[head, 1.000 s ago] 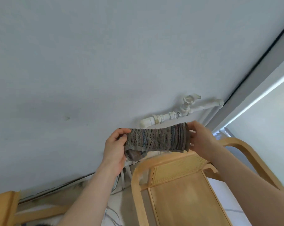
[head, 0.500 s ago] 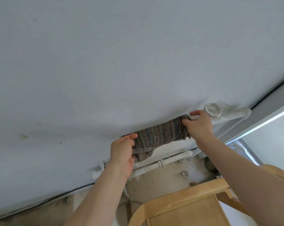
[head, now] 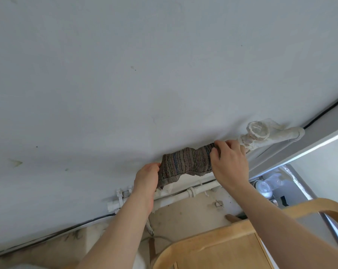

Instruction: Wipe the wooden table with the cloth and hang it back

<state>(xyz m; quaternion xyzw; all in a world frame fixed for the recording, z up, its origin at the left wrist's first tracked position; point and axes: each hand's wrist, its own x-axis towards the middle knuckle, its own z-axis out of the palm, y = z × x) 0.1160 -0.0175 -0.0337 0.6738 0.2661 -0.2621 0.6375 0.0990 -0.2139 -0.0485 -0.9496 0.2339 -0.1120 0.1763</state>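
Observation:
A striped grey-brown cloth (head: 185, 164) is draped against the pale wall over a white pipe, its lower edge hanging ragged. My left hand (head: 146, 179) pinches its lower left corner. My right hand (head: 229, 164) grips its upper right end, close to a white pipe valve (head: 258, 131). The pipe under the cloth is hidden. The wooden table is not in view.
A lower white pipe (head: 183, 195) runs along the wall near the floor. A light wooden chair (head: 212, 247) with a curved back stands below my arms. A glass door frame (head: 300, 148) is at the right, with a clear cup (head: 265, 187) behind it.
Both hands carried the cloth away from above the chair up to the wall pipe. The cloth now lies bunched against the wall, and the hands are closer together.

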